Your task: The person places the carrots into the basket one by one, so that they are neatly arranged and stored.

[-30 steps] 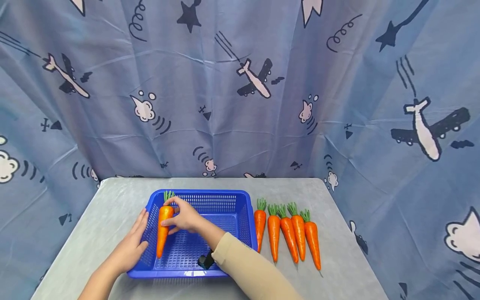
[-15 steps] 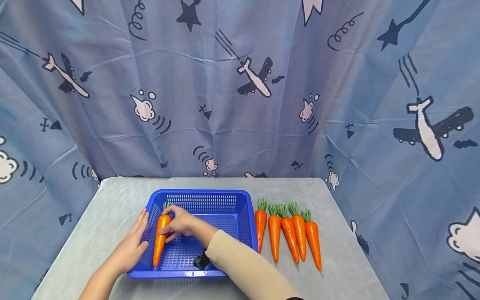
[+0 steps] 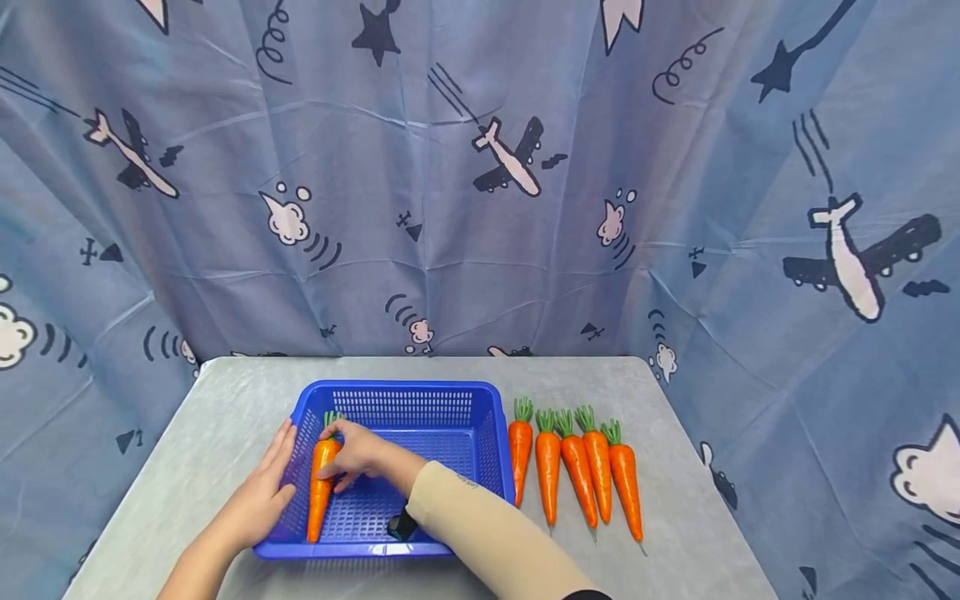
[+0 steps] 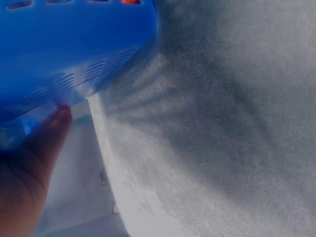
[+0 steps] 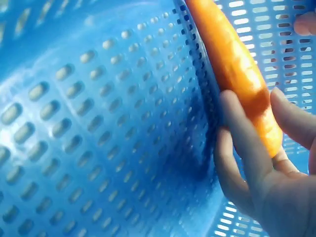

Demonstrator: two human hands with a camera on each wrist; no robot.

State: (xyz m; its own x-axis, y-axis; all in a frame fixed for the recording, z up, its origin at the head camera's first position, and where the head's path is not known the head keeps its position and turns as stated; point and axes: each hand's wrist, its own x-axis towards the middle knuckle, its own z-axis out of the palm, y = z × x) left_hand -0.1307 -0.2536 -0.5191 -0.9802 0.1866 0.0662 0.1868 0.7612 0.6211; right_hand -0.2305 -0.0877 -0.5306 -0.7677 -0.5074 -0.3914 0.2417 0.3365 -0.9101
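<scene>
Held carrot runs front-to-back (tip nearest).

On the pale grey tabletop sits a perforated blue plastic basket; five green-topped carrots lie at its three o'clock.

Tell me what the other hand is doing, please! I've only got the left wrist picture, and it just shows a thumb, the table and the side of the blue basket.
Observer: The right hand is holding a carrot inside the blue basket.
Operator: Ooh! Are there any more?
Observer: Yes, five carrots lie on the table, just right of the basket.
Operator: And the one being held, which way round is it?
Observer: Its green leaves point toward the curtain, away from the person.
</scene>
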